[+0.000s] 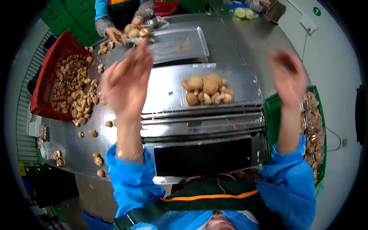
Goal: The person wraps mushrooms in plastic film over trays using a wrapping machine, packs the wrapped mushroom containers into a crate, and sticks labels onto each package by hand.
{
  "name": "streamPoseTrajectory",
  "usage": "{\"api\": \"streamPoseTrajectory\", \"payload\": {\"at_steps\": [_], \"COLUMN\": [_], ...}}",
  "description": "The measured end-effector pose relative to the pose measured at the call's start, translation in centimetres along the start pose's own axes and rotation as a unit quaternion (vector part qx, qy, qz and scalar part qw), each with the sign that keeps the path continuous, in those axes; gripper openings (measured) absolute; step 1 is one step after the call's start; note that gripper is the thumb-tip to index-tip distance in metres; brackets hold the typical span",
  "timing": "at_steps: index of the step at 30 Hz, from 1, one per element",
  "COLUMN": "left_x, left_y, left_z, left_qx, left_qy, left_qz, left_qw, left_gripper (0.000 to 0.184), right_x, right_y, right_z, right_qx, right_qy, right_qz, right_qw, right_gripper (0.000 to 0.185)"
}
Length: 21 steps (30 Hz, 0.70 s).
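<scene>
Both my hands are raised and smeared by motion. My left hand (128,82) is over the left part of the steel weighing plate (165,88), its fingers stretched out and nothing seen in them. To the right of the plate hovers my right hand (288,76), near the green crate; its fingers are too blurred to read. Between the two hands, a clear tray of brown mushrooms (210,86) rests on the plate, touched by neither hand. Just beyond the plate lies a flat clear plastic tray (178,44).
A tilted red basket (42,86) spills mushrooms (74,86) onto the steel table (69,138) at left. A green crate (274,115) at right holds packed mushrooms (312,126). Across the table, a co-worker's hands (113,34) hold a tray of mushrooms (134,31).
</scene>
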<state>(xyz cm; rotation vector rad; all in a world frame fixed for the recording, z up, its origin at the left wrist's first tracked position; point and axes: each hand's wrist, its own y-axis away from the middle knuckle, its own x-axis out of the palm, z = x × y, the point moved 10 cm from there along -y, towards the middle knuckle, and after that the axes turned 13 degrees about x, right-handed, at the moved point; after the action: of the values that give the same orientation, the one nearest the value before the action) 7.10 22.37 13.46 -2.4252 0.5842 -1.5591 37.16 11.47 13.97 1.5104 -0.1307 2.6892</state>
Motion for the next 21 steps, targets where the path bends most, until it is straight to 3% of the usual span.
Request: {"api": "streamPoseTrajectory", "payload": {"at_steps": [2,3,4,5,6,7,8,10,12,13,15,17,20,21], "left_x": [-3.8,-5.3,-9.1,-11.2,-13.9,-13.5,-13.9,-12.5,-13.2,-12.7,-11.2,-10.0,-8.4,-7.7], "left_y": [-6.0,-7.0,-7.4,-6.6,-4.4,-3.4,-2.9,-1.5,0.4,1.2,3.4,3.7,4.7,5.3], "left_z": [4.0,6.4,10.6,14.3,16.6,18.2,18.2,17.3,17.9,17.4,16.4,15.1,12.5,11.7], "left_qx": [0.108,0.163,0.088,-0.015,-0.211,-0.107,-0.135,-0.175,-0.358,-0.410,-0.480,-0.435,-0.393,-0.379], "left_qy": [-0.228,-0.507,-0.552,-0.529,-0.548,-0.572,-0.548,-0.555,-0.421,-0.398,-0.332,-0.382,-0.438,-0.454], "left_qz": [0.122,0.178,0.209,0.216,0.135,0.342,0.340,0.351,0.301,0.275,0.250,0.256,0.256,0.257], "left_qw": [0.960,0.827,0.802,0.820,0.798,0.738,0.753,0.734,0.777,0.774,0.773,0.774,0.767,0.764], "left_gripper": [0.031,0.033,0.035,0.037,0.035,0.037,0.036,0.034,0.041,0.047,0.066,0.068,0.070,0.069], "right_x": [-1.9,-2.9,-4.2,-6.4,-9.7,-11.5,-13.7,-13.7,-13.9,-13.9,-14.2,-14.1,-12.0,-11.9], "right_y": [-7.7,-10.0,-11.3,-12.3,-13.2,-12.8,-12.5,-10.4,-8.3,-7.1,-5.8,-5.1,-1.7,-0.4], "right_z": [-0.6,-2.2,-4.2,-9.1,-12.7,-13.0,-13.0,-13.5,-13.3,-13.5,-13.0,-13.2,-12.8,-12.5], "right_qx": [-0.063,-0.139,-0.290,-0.217,0.064,0.065,0.071,0.197,0.343,0.404,0.410,0.399,0.434,0.436], "right_qy": [0.137,0.505,0.745,0.867,0.934,0.882,0.815,0.729,0.568,0.475,0.464,0.471,0.509,0.458], "right_qz": [-0.035,0.003,-0.001,0.065,0.031,0.035,0.039,0.080,0.002,-0.034,-0.065,-0.061,-0.094,-0.142], "right_qw": [0.988,0.852,0.600,0.443,0.351,0.466,0.574,0.650,0.748,0.781,0.783,0.784,0.737,0.762], "right_gripper": [0.017,0.015,0.015,0.014,0.016,0.018,0.021,0.028,0.032,0.035,0.039,0.048,0.054,0.057]}}
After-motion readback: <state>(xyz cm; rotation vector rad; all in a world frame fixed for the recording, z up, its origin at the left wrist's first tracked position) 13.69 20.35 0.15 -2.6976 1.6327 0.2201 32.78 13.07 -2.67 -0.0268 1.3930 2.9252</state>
